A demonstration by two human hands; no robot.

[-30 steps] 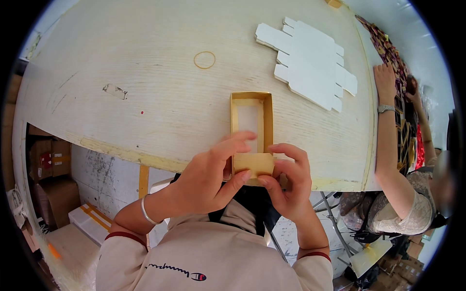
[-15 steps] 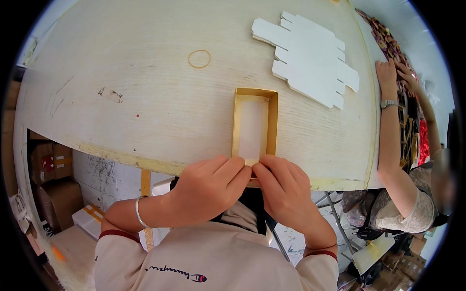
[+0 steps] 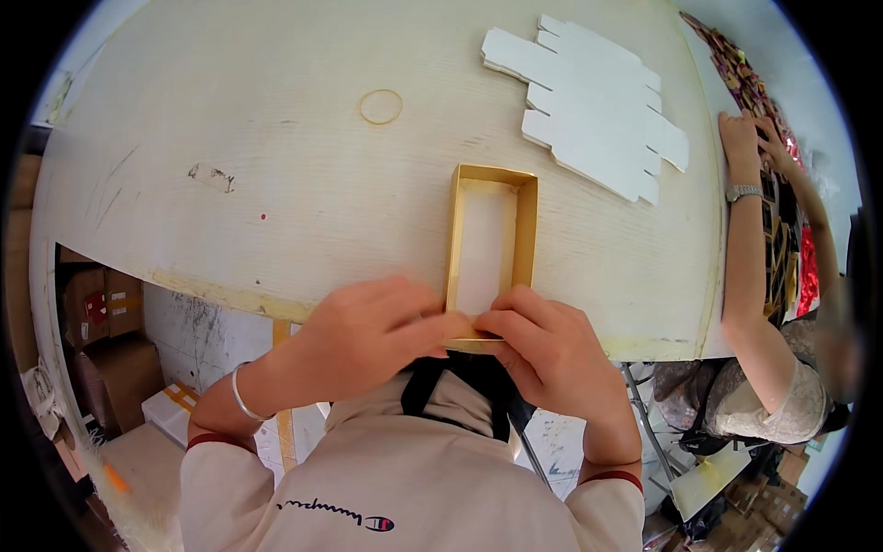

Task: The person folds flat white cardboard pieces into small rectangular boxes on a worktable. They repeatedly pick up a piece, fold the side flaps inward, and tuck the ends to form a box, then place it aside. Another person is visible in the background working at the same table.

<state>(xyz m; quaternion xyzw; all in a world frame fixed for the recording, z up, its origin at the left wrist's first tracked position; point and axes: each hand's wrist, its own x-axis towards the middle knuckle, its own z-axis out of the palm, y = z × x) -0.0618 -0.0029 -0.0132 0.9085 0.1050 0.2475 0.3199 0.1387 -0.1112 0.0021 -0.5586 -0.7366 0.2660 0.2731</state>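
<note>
A long gold cardboard box tray (image 3: 526,225) with a white inside lies open-side up on the pale wooden table (image 3: 276,184), reaching from the table's near edge toward the middle. My left hand (image 3: 363,336) and my right hand (image 3: 547,345) meet at its near short wall. The fingertips of both hands press on that wall and cover it. The far wall and both long walls stand upright.
A stack of flat white die-cut box blanks (image 3: 589,106) lies at the back right. A rubber band (image 3: 380,107) lies at the back centre. Another person's arm with a wristwatch (image 3: 743,193) reaches over the table's right edge. Cardboard boxes (image 3: 101,331) stand on the floor at left.
The tray went from being tilted up in my hands to lying flat on the table, and both hands have closed in on its near end wall.
</note>
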